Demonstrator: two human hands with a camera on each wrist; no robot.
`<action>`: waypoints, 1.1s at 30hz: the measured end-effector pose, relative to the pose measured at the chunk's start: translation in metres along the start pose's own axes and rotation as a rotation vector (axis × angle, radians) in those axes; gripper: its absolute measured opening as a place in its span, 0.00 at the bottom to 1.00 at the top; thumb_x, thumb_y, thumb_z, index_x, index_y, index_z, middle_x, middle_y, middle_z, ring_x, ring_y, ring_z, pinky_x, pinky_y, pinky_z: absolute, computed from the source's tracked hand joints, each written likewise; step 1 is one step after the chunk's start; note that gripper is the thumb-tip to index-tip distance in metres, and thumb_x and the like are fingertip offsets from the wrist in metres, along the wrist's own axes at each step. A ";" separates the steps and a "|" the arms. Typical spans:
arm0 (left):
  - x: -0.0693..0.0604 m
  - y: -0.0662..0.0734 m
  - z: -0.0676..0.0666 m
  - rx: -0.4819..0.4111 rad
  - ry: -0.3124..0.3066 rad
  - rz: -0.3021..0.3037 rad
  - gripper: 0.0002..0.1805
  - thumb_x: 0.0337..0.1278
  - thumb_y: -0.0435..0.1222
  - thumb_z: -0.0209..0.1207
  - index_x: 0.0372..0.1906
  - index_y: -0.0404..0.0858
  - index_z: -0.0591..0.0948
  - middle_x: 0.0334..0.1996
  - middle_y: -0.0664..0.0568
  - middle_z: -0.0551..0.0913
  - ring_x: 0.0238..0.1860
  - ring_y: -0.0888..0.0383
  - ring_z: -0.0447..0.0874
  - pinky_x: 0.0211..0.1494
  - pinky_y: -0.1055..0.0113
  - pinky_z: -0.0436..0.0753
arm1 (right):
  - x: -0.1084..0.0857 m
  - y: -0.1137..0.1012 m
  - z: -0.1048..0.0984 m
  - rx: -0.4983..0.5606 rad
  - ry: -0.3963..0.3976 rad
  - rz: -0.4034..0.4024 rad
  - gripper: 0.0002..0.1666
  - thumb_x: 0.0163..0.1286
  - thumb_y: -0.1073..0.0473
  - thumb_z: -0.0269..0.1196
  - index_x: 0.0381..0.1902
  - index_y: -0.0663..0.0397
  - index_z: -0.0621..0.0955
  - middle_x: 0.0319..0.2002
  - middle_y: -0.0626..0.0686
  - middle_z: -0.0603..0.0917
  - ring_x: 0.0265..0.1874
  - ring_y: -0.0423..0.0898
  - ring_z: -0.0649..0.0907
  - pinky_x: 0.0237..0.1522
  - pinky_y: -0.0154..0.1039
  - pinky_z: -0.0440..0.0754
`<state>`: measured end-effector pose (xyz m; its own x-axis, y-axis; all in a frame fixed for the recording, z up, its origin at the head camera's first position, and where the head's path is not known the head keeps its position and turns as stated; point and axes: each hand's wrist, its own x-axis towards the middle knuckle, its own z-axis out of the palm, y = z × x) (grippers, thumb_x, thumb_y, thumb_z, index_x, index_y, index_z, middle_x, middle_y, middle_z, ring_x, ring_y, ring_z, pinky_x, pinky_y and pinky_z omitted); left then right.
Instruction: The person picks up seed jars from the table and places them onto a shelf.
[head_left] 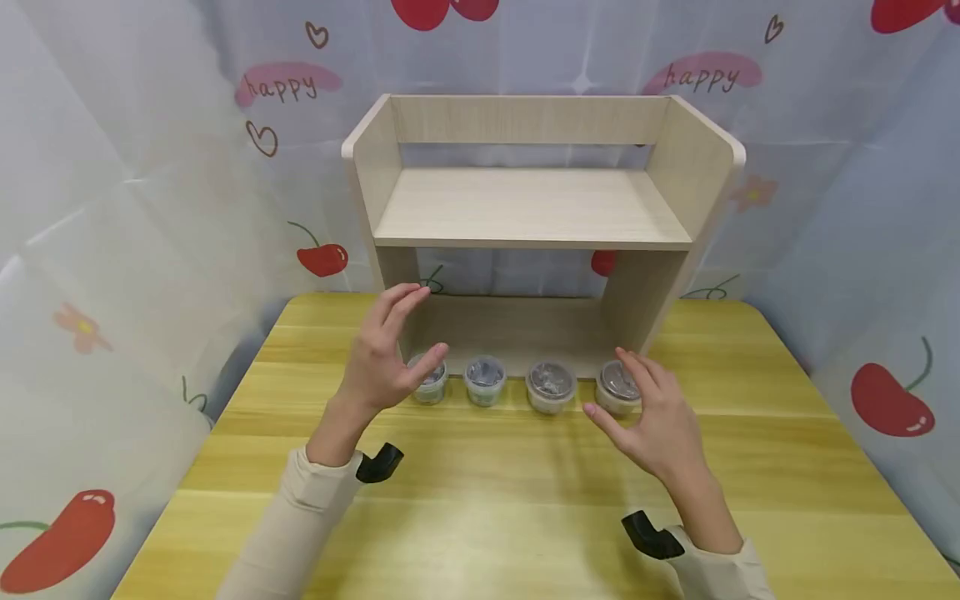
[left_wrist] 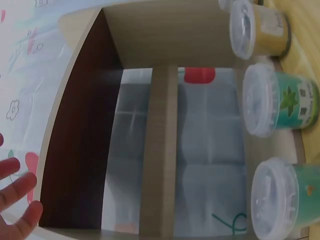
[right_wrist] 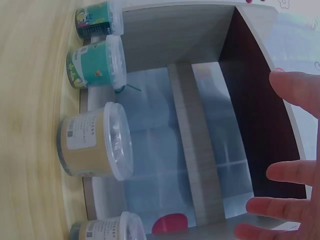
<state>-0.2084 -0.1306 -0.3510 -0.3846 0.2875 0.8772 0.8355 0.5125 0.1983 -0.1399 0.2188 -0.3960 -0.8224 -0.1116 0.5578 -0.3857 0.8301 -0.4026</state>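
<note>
"Head view: grip status?"
"Left hand (head_left: 381, 358), eight o'clock; right hand (head_left: 663, 425), four. Well apart, fingers spread, both empty."
"Lidded plastic tubs (head_left: 551, 387)?"
"Four, seven across to four o'clock, at wooden shelf's (head_left: 536, 204) front."

Leftmost round teal plastic tub (head_left: 430, 393): partly behind left hand (head_left: 381, 360) | rightmost round tan plastic tub (head_left: 615, 388): partly behind right hand (head_left: 660, 425)

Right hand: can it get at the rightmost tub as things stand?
Probably yes. The right hand is open and empty, close to the rightmost tub, with nothing visible between them. The neighbouring tub stands apart, and the shelf doesn't seem to block the front.
</note>
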 end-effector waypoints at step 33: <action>0.042 -0.044 -0.025 -0.015 0.296 0.056 0.33 0.59 0.53 0.58 0.56 0.29 0.75 0.56 0.37 0.75 0.50 0.41 0.75 0.52 0.65 0.71 | -0.016 0.034 0.026 0.121 0.148 0.160 0.42 0.53 0.51 0.72 0.63 0.64 0.74 0.56 0.66 0.79 0.48 0.62 0.78 0.37 0.58 0.77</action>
<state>-0.2517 -0.1607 -0.3119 -0.2082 0.0656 0.9759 0.8587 0.4900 0.1503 -0.1505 0.2353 -0.4375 -0.8105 0.1049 0.5762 -0.3099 0.7581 -0.5739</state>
